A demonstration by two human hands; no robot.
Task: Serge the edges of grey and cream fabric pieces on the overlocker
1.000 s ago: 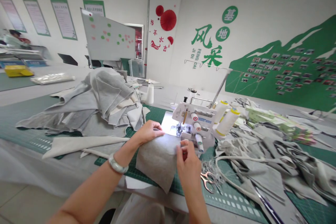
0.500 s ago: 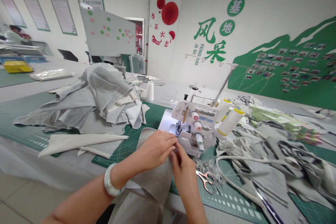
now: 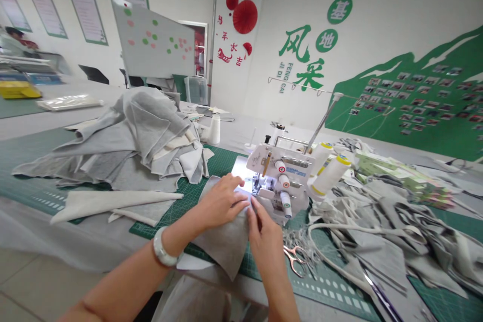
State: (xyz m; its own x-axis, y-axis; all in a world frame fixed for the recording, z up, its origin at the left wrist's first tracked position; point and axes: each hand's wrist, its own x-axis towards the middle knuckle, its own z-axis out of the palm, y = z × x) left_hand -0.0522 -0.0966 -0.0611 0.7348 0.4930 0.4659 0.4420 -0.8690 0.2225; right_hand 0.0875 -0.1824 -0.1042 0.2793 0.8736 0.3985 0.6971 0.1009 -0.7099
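Note:
A grey fabric piece point(image 3: 226, 241) lies in front of a white overlock sewing machine point(image 3: 279, 161), its far edge close to the lit needle area. My left hand point(image 3: 221, 202) rests on top of this fabric with the fingers apart, just left of the presser foot. On the fabric's right edge, my right hand point(image 3: 262, 226) pinches between thumb and fingers, directly below the machine's front. The fingertips partly hide the cloth edge there. Copper-handled scissors point(image 3: 296, 259) lie beside my right hand, next to a heap of grey trimmings point(image 3: 302, 241).
A large pile of grey fabric pieces point(image 3: 139, 136) is at the left on the green cutting mat point(image 3: 219, 161). Tangled grey cloth point(image 3: 377, 221) and dark-handled scissors point(image 3: 383, 294) lie at the right. Thread cones point(image 3: 332, 176) stand behind the machine. Another person point(image 3: 17, 43) is far left.
My left hand has shifted slightly left, away from my right hand, and its fingers have spread. The fabric's near part has moved up onto the mat from the table edge.

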